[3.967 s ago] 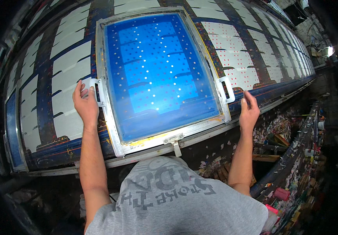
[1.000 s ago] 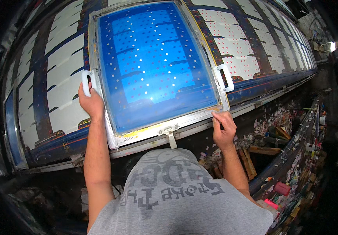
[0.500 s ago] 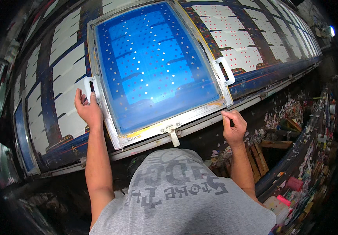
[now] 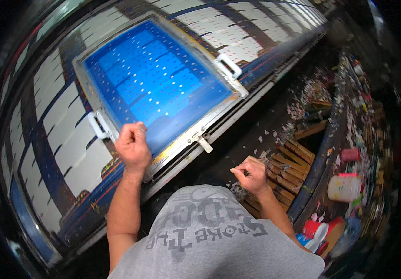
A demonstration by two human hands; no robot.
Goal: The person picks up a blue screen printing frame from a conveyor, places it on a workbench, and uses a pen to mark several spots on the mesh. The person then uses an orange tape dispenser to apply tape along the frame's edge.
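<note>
A screen-printing frame (image 4: pixel 99 100) with a blue dotted mesh (image 4: pixel 137 79) lies over white pieces on a long table. Closed into a fist, my left hand (image 4: pixel 133 146) is at the frame's near left corner, just right of the left white handle (image 4: pixel 99 124); nothing shows in it. My right hand (image 4: pixel 251 174), its fingers curled and thumb forward, is over the gap in front of the table, apart from the frame, and nothing shows in it either. The right white handle (image 4: pixel 228 66) is untouched. A metal tab (image 4: pixel 205 144) sticks out from the frame's near edge.
Along the table run rows of white pieces (image 4: pixel 63 114), those to the right bearing red dots. A metal rail (image 4: pixel 256 100) edges the table. Wooden slats (image 4: pixel 286 172) and scattered scraps lie at the right, with a whitish plastic container (image 4: pixel 344 188) and a red-and-white tub (image 4: pixel 314 229) farther right.
My left hand has left the left handle and curled into a fist. My right hand has drawn away from the frame's near right corner. The view has turned to the right.
</note>
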